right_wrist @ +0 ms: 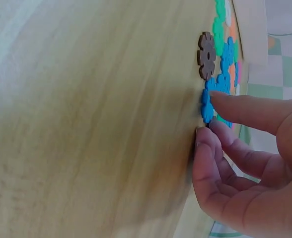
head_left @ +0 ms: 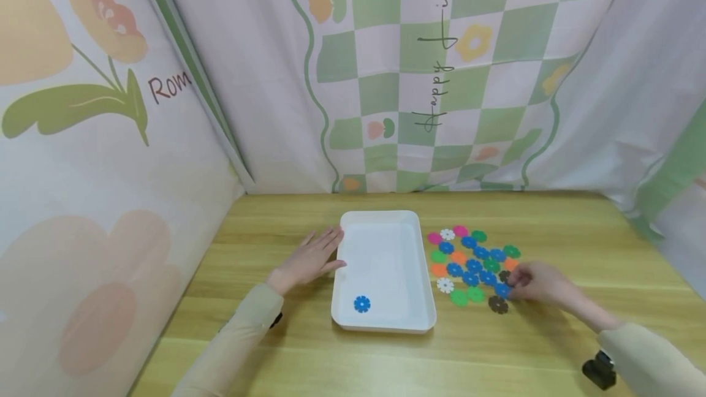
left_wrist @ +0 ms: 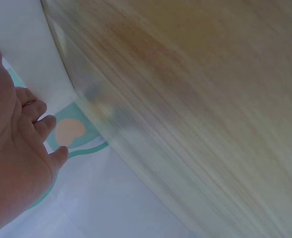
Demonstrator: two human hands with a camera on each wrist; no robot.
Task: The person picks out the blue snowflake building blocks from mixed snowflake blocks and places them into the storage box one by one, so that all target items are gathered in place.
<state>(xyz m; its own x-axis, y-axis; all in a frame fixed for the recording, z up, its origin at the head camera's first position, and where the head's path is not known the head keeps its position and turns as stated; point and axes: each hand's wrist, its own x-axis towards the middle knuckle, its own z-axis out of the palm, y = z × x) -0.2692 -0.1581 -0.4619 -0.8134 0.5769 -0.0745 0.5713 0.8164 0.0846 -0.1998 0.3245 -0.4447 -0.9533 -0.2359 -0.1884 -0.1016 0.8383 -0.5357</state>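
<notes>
My left hand (head_left: 310, 261) lies against the left side of a white tray (head_left: 386, 327), its fingers extended and the thumb over the rim; the left wrist view also has the hand (left_wrist: 22, 144) beside the tray wall (left_wrist: 34, 49). One blue snowflake disc (head_left: 361, 304) is inside the tray near its front left corner. At the right edge of the spread of discs, my right hand (head_left: 537, 285) pinches another blue snowflake disc (right_wrist: 206, 106) between thumb and index finger, low at the tabletop. The remaining fingers curl underneath. A brown disc (right_wrist: 206, 56) lies close by.
Several loose discs in blue, green (head_left: 459, 298), orange (head_left: 438, 270), pink (head_left: 460, 231) and white (head_left: 445, 285) lie right of the tray on the wooden table (head_left: 463, 360). Printed curtains (head_left: 375, 66) stand behind the table and along its left side.
</notes>
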